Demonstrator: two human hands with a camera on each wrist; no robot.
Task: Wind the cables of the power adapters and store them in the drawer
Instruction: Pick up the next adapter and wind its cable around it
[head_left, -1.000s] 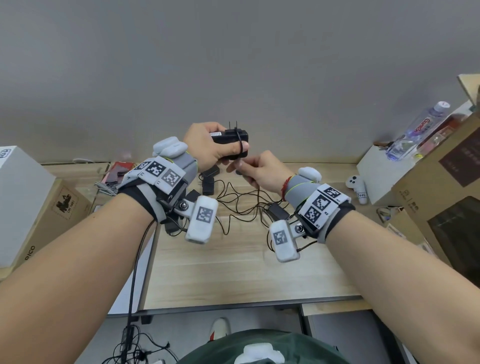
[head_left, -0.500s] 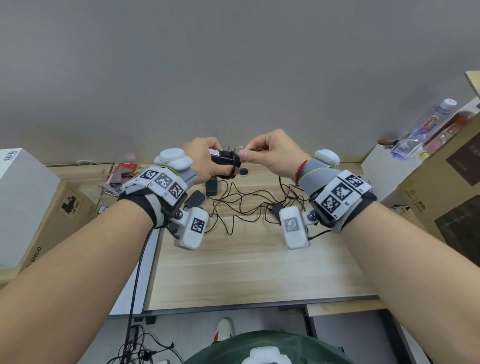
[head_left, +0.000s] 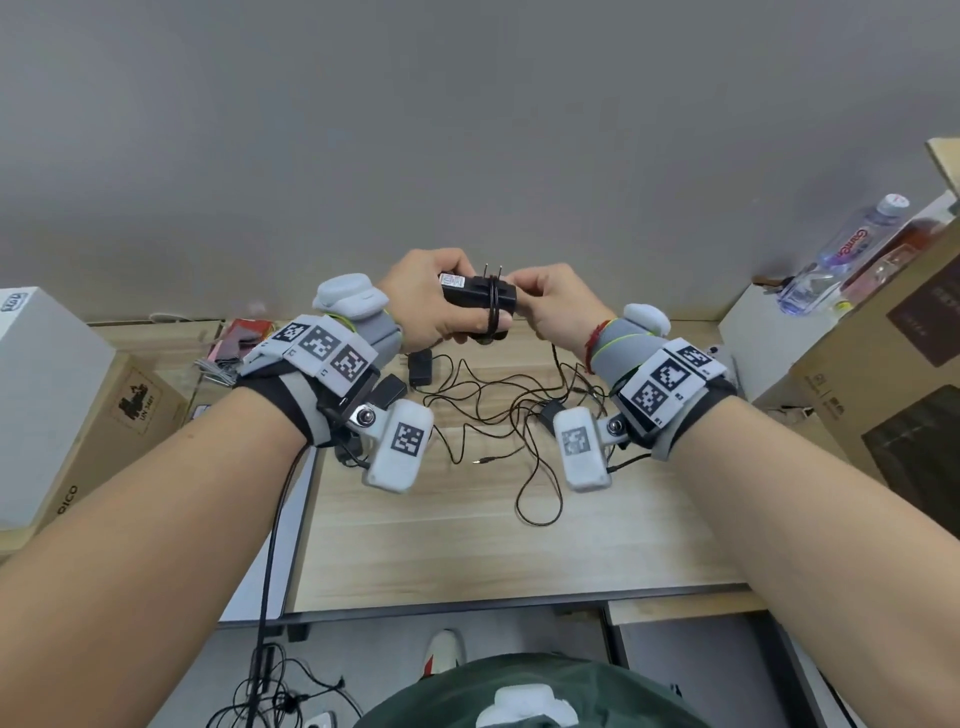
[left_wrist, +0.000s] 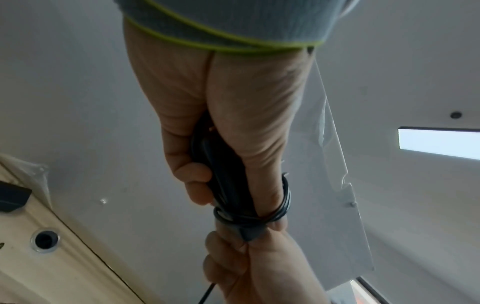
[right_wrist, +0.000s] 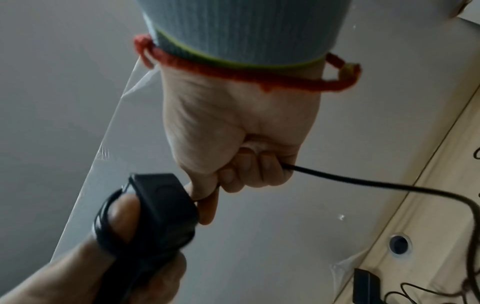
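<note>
My left hand (head_left: 436, 301) grips a black power adapter (head_left: 475, 295) held up above the desk, its two prongs pointing up. Several turns of its black cable (head_left: 493, 306) are wound around the adapter body and my left thumb (right_wrist: 122, 218). My right hand (head_left: 553, 306) is closed in a fist just right of the adapter and pinches the loose run of the cable (right_wrist: 363, 181), which trails down to the desk. The left wrist view shows the wound loops (left_wrist: 259, 214) at my thumb tip. No drawer is in view.
More black adapters (head_left: 420, 367) and tangled thin cables (head_left: 519, 415) lie on the wooden desk (head_left: 467, 545). Cardboard boxes (head_left: 88, 415) stand at the left, and a big box (head_left: 883, 374) with a water bottle (head_left: 841, 254) at the right. A cable hole (right_wrist: 398, 243) sits at the desk's back edge.
My right hand has come down from above the adapter to its right side, carrying the cable round it. The adapter has turned level with its prongs up. More loose cable lies on the desk.
</note>
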